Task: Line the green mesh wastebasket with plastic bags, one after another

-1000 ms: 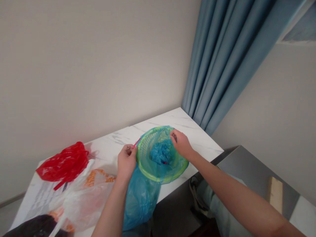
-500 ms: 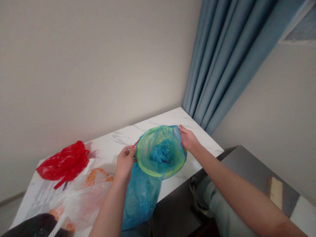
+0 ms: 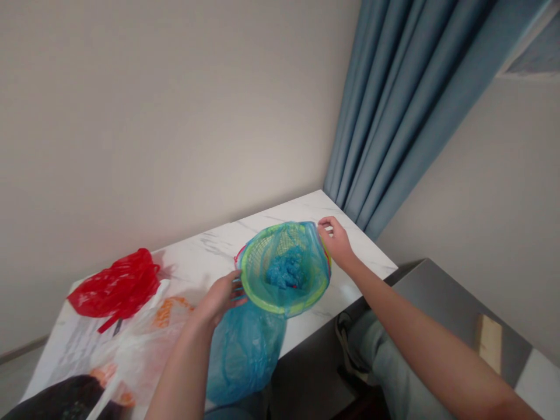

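Note:
A green mesh basket (image 3: 252, 251) stands on the white marble-patterned table (image 3: 301, 207). A translucent blue plastic bag (image 3: 249, 347) is draped over its rim, with a loose part hanging toward me at the front left. Crumpled blue plastic (image 3: 286, 268) lies inside the basket. My left hand (image 3: 225, 296) is against the basket's left side, its fingers apart by the bag. At the back right of the rim, my right hand (image 3: 336, 240) has its fingers curled in a pinch at the bag's edge. A thin red strip (image 3: 237, 258) shows at the left rim.
A red plastic bag (image 3: 120, 286) lies on the table's left end. Nearer are a white plastic bag with orange print (image 3: 144, 344) and a black bag (image 3: 65, 399). Blue curtains (image 3: 394, 116) hang behind the right corner. A dark grey surface (image 3: 446, 309) adjoins the table at right.
My left hand has let go of the red strip at the rim, moved slightly down and spread its fingers. The right hand's fingers have curled more. The basket has stayed in place.

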Demonstrator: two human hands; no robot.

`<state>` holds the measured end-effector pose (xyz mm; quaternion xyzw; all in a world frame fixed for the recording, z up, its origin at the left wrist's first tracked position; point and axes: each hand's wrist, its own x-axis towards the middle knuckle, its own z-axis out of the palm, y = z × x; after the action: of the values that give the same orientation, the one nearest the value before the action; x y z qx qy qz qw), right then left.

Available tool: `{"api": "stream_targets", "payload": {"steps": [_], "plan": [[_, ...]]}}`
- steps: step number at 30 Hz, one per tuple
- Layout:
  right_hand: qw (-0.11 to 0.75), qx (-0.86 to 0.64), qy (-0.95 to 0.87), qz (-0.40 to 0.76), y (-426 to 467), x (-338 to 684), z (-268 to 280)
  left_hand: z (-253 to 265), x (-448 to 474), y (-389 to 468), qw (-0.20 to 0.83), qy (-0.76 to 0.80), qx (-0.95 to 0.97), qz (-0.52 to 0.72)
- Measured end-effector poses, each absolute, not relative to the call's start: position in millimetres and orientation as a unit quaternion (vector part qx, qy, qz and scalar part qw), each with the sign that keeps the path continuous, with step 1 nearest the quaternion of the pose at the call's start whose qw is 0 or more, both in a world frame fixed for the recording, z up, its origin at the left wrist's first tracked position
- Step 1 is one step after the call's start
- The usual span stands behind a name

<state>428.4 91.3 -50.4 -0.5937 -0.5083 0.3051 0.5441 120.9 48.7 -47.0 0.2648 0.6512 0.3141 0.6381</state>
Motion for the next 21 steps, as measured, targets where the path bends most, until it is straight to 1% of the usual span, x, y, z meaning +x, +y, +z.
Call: {"api": "stream_targets", "payload": {"steps": [1,3,5,6,9,12,15,18,21], "plan": [[0.544,-0.608,-0.481,0.322,93.4,431.3,-51.1,-46.2,116.4,45.7,0.661,0.642,0.262,0.287],[0.524,-0.626,-0.423,0.393,97.4,435.5,-52.3,-44.8,108.2,39.3,0.693,0.626,0.265,0.239],[0.482,-0.625,-0.418,0.451,99.3,437.3,-53.7,-44.0,102.4,33.6,0.713,0.612,0.276,0.204],[0.464,-0.620,-0.440,0.455,99.1,437.6,-54.5,-43.9,100.4,31.4,0.719,0.606,0.281,0.193],[0.439,-0.619,-0.529,0.380,94.5,437.6,-57.1,-45.7,96.6,27.4,0.728,0.593,0.291,0.182],[0.415,-0.625,-0.593,0.292,86.9,438.6,-56.8,-50.3,93.2,26.2,0.725,0.587,0.299,0.202],[0.353,-0.641,-0.639,0.237,78.8,442.9,-52.0,-55.0,89.8,24.9,0.730,0.575,0.305,0.210],[0.249,-0.711,-0.618,0.226,70.2,453.4,-45.7,-57.8,88.4,24.1,0.744,0.553,0.312,0.208],[0.161,-0.748,-0.579,0.282,62.7,470.2,-42.2,-58.6,90.8,25.6,0.748,0.543,0.318,0.211]]}}
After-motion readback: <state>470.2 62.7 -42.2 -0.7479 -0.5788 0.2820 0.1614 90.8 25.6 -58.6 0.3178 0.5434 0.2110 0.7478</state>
